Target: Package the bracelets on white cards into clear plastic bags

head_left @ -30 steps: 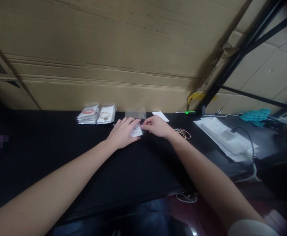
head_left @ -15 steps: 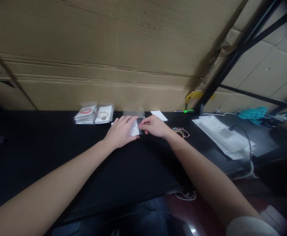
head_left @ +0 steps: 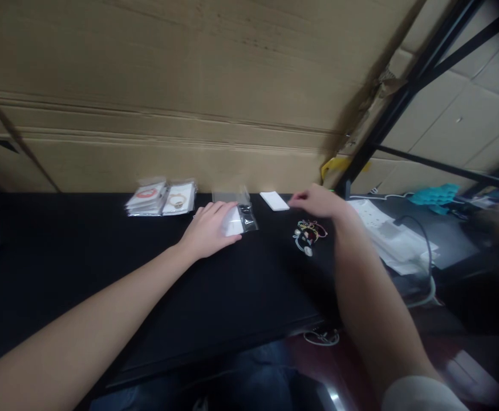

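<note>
While left hand (head_left: 209, 231) lies flat on the card-holding bag (head_left: 243, 220), right hand (head_left: 317, 201) hovers open.

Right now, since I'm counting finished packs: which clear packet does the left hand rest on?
The lone white-and-black packet, under the left hand; the red-item stack and gold-item stack lie apart, further left.

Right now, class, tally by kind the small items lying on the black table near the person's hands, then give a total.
Stacks of packed cards: 2
Pile of clear bags: 1
Bagged card under the left hand: 1
Loose white card: 1
Heap of bracelets: 1
Total: 6
</note>
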Tool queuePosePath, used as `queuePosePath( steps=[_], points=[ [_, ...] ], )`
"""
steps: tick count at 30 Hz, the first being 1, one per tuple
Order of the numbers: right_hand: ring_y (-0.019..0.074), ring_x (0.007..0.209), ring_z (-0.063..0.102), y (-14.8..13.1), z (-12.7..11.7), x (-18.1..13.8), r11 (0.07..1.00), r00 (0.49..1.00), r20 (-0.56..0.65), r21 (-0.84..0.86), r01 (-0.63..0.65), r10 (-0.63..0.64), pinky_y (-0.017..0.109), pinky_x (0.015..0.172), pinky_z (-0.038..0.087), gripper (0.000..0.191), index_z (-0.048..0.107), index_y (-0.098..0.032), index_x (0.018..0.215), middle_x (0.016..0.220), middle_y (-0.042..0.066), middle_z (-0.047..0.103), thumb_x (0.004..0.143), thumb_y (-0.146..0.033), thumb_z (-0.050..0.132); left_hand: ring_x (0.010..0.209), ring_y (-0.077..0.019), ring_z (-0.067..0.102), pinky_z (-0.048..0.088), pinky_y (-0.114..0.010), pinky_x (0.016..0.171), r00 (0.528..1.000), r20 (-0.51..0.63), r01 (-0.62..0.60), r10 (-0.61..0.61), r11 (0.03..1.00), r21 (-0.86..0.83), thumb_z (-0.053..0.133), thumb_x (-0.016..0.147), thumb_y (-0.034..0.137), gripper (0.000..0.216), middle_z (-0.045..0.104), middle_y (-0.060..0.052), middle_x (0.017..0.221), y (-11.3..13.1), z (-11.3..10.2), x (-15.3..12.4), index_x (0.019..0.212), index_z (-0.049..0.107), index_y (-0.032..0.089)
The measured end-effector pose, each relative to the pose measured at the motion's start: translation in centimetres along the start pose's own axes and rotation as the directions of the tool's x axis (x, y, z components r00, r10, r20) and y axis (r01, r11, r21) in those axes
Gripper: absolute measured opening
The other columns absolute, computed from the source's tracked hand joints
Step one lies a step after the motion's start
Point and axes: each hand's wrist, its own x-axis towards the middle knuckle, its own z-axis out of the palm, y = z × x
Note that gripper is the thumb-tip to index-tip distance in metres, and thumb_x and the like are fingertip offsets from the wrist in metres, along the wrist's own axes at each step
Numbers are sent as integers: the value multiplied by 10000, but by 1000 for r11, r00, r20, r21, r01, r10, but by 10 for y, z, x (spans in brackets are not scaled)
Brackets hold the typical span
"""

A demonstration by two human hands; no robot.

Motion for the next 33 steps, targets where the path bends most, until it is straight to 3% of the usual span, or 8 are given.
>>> queuePosePath(
  steps=[3,7,14,20,25,30,33],
  points=[
    [171,696,613,50,-17,-1,987,978,139,-72,-145,154,255,617,451,165,717,-173,788,776,52,702,659,-273,694,1144,-304,460,347,-472,968,1000,2,0,0,1000,10,609,769,501,680,505,-80,1293,1,1,0,1357,383,244],
    [179,651,629,82,-8,2,946,907,273,-46,-320,320,265,604,473,117,716,-185,721,715,51,705,614,-231,701,1114,-300,475,363,-457,943,1000,10,-2,2,1000,26,606,769,504,681,522,-83,1263,2,1,0,1357,386,241],
    [181,701,638,82,-10,2,958,930,231,-99,-271,287,256,637,476,113,732,-196,704,759,43,720,618,-257,690,1103,-297,484,374,-444,928,1000,12,2,-3,999,45,603,774,501,672,527,-85,1256,2,0,0,1351,388,230],
    [166,594,620,80,-2,3,943,867,406,36,-332,290,259,581,490,151,715,-194,735,676,49,698,600,-259,697,1120,-314,477,368,-475,928,1000,25,8,-9,999,52,592,773,518,676,528,-89,1253,1,2,0,1354,387,240],
    [162,585,616,77,2,5,942,864,394,-15,-335,313,250,554,483,122,707,-199,697,645,40,685,589,-256,700,1115,-305,479,356,-474,942,1000,24,3,-4,999,42,595,772,503,670,530,-85,1246,-1,2,-1,1354,386,246],
    [166,581,613,75,0,7,955,868,431,43,-293,247,252,541,477,200,719,-200,705,673,50,696,579,-355,739,1099,-300,482,365,-465,924,1000,22,-5,4,999,38,599,769,496,671,535,-83,1231,-1,2,-2,1356,384,252],
    [161,563,602,71,2,7,947,856,434,20,-321,281,252,530,471,231,724,-202,703,669,55,696,594,-405,737,1097,-298,484,367,-458,924,1000,18,-6,6,999,40,599,767,499,663,537,-76,1225,-1,2,-2,1348,392,255]
  ],
)
